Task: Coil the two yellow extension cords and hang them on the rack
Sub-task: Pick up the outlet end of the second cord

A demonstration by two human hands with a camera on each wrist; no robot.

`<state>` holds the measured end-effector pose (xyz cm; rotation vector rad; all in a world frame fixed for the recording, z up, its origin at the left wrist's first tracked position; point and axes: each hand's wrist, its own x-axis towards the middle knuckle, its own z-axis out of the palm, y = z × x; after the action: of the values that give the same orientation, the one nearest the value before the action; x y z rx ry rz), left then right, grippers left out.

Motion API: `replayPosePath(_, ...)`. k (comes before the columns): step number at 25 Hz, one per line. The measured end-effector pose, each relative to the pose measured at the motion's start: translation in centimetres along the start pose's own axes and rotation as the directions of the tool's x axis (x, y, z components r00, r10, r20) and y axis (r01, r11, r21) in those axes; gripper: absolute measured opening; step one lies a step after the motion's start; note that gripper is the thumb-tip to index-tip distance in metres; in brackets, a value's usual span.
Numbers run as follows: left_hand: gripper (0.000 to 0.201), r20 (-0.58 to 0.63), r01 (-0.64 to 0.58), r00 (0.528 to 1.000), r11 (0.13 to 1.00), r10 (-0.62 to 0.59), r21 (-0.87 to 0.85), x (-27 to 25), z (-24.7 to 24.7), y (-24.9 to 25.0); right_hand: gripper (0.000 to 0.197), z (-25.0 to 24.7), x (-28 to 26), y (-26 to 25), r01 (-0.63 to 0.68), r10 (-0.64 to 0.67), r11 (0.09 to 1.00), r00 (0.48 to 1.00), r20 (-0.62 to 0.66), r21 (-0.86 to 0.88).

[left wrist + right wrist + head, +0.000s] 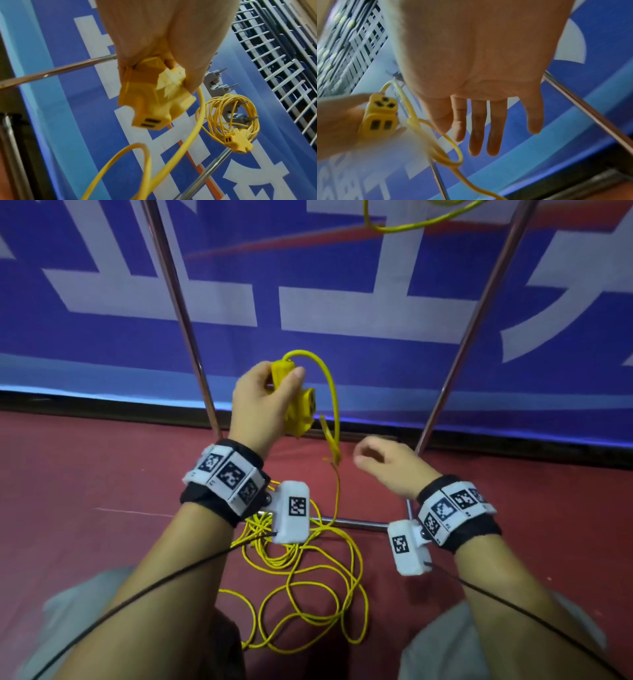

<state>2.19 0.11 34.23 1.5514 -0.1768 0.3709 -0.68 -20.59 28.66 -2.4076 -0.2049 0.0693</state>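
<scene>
The head camera is looking down at the floor; both wrist cameras are looking close along palms, sharing the socket block [154, 102].

Cord [301, 587] on floor [102, 474] before rack [191, 337]

Hung coil [416, 219] cut off by head view's top edge. Left hand [262, 402] covers much of socket block [301, 405]. Loose cord [308, 587] partly behind wrist cameras; knot [419, 125] motion-blurred.
</scene>
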Motion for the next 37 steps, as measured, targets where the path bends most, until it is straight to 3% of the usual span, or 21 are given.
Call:
replayPosePath(3, 0.021, 0.115, -0.013, 0.993, 0.999, 0.009, 0.038, -0.4, -0.2, -0.3, 0.056, 1.7, 1.0, -1.2, 0.106, -0.107, 0.924, 0.994, -0.018, 0.368)
replayPosePath(4, 0.021, 0.124, 0.000, 0.992, 1.000, -0.003, 0.027, -0.7, 0.1, -0.7, 0.062, 2.2, 1.3, -1.5, 0.138, -0.146, 0.896, 0.989, -0.014, 0.423)
replayPosePath(6, 0.021, 0.121, 0.045, 0.992, 0.999, -0.045, 0.007, -1.4, 0.6, -1.3, 0.042, 2.8, 1.6, -1.7, 0.162, -0.164, 0.891, 0.986, -0.033, 0.424)
replayPosePath(8, 0.017, 0.114, 0.044, 0.992, 0.996, -0.053, 0.083, -1.4, 0.8, -2.0, 0.014, 2.4, 1.2, -1.7, 0.136, -0.096, 0.951, 0.984, -0.152, 0.276)
replayPosePath(11, 0.012, 0.141, -0.001, 0.989, 0.961, -0.039, 0.275, -0.7, 0.5, -2.9, 0.012, 2.1, 0.9, -1.5, 0.156, -0.127, 0.986, 0.938, -0.322, 0.064)
replayPosePath(12, 0.014, 0.205, 0.014, 0.976, 0.958, -0.075, 0.288, -0.6, 0.5, -3.2, 0.012, 2.1, 0.9, -1.6, 0.186, -0.158, 0.981, 0.925, -0.344, 0.050)
replayPosePath(14, 0.015, 0.410, 0.043, 0.895, 0.950, -0.174, 0.311, -1.2, 1.0, -3.5, 0.015, 2.0, 0.8, -1.6, 0.251, -0.228, 0.968, 0.907, -0.354, 0.019)
replayPosePath(16, 0.026, 0.498, 0.004, 0.843, 0.928, -0.204, 0.373, -1.8, 1.5, -3.8, 0.015, 1.6, 0.5, -1.6, 0.287, -0.259, 0.957, 0.910, -0.324, 0.042)
replayPosePath(18, 0.029, 0.427, -0.016, 0.896, 0.950, -0.125, 0.312, -1.8, 1.6, -3.7, 0.015, 0.8, 0.3, -1.2, 0.241, -0.217, 0.968, 0.944, -0.250, 0.068)
replayPosePath(20, 0.033, 0.286, -0.005, 0.956, 0.978, -0.056, 0.207, -0.9, 1.2, -3.8, 0.015, 0.2, 0.3, -0.4, 0.159, -0.160, 0.987, 0.970, -0.182, -0.021)
replayPosePath(22, 0.031, 0.216, 0.007, 0.975, 0.981, -0.050, 0.193, -0.1, 0.5, -4.3, 0.007, -0.3, 0.4, 0.1, 0.136, -0.140, 0.990, 0.962, -0.233, -0.033)
replayPosePath(25, 0.012, 0.217, -0.075, 0.976, 0.946, 0.005, 0.315, 0.0, 0.2, -5.2, 0.009, -0.6, 0.2, -0.4, 0.186, -0.151, 0.978, 0.939, -0.309, 0.090)
replayPosePath(28, 0.027, 0.285, -0.216, 0.954, 0.882, 0.098, 0.420, -0.6, 0.5, -5.0, 0.004, -0.4, -0.1, -1.0, 0.201, -0.153, 0.972, 0.936, -0.318, 0.124)
replayPosePath(31, 0.042, 0.352, -0.227, 0.933, 0.882, 0.076, 0.412, -1.2, 0.9, -4.8, 0.005, -0.2, -0.5, -1.4, 0.241, -0.185, 0.957, 0.937, -0.297, 0.163)
replayPosePath(33, 0.040, 0.372, -0.243, 0.925, 0.871, 0.076, 0.426, -1.5, 1.0, -4.9, 0.008, 0.2, -0.6, -1.7, 0.254, -0.186, 0.949, 0.929, -0.320, 0.186)
replayPosePath(35, 0.032, 0.343, -0.165, 0.939, 0.923, 0.038, 0.347, -1.6, 0.9, -5.2, 0.011, 0.5, -0.6, -2.0, 0.257, -0.149, 0.945, 0.891, -0.429, 0.204)
replayPosePath(37, 0.031, 0.285, 0.025, 0.955, 0.976, -0.087, 0.215, -1.6, 0.7, -5.2, 0.015, 0.0, -0.5, -1.9, 0.257, -0.067, 0.926, 0.833, -0.549, 0.276)
